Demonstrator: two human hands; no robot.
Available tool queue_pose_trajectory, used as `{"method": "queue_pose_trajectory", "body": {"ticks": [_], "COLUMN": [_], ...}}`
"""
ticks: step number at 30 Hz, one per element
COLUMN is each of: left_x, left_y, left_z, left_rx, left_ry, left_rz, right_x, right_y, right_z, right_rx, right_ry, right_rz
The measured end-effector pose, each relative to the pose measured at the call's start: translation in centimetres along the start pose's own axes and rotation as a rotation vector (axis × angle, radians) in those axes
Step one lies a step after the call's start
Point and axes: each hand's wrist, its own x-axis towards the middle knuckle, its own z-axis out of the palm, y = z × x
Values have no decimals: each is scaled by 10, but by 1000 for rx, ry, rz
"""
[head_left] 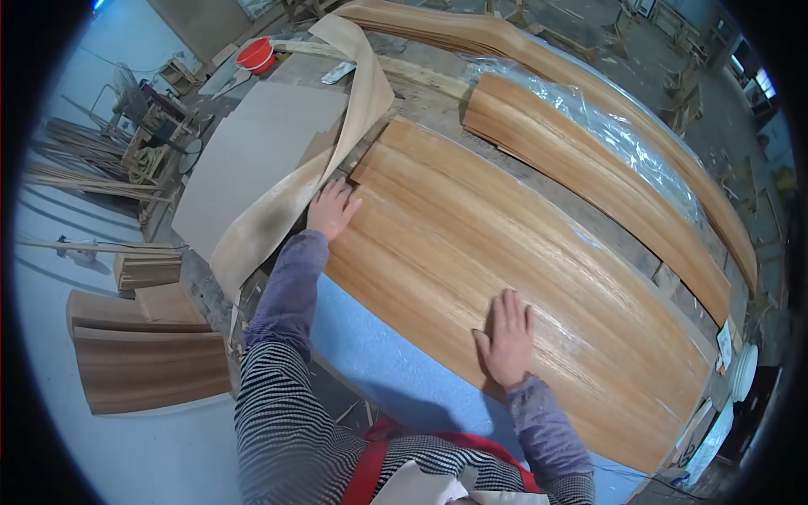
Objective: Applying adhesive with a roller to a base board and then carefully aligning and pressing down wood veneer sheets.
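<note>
Panel [513,240] under right hand [508,343], partly left hand [331,212]

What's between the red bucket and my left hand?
In the head view, a grey sheet, then a pale curling strip nearer your left hand.

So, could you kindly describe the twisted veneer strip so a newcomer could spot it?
On the workbench, find the left hand on the wood-grain sheeting. Between that hand and the flat grey sheet runs the pale tan veneer strip, set apart from its flatter neighbours by its twisted ribbon shape.
</note>
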Motion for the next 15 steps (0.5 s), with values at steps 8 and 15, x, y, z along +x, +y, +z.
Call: {"method": "queue_pose_trajectory", "body": {"ticks": [8, 15], "left_x": [81, 132], "left_y": [-35, -4], "left_z": [18, -8], "left_rx": [-766, -1312], "left_ry": [-60, -228], "left_rz": [-410, -645], "right_x": [90, 145], "right_y": [-73, -47], "right_z": [31, 30], "right_rx": [156, 165], "right_ry": [17, 211], "right_rz": [-240, -68]}}
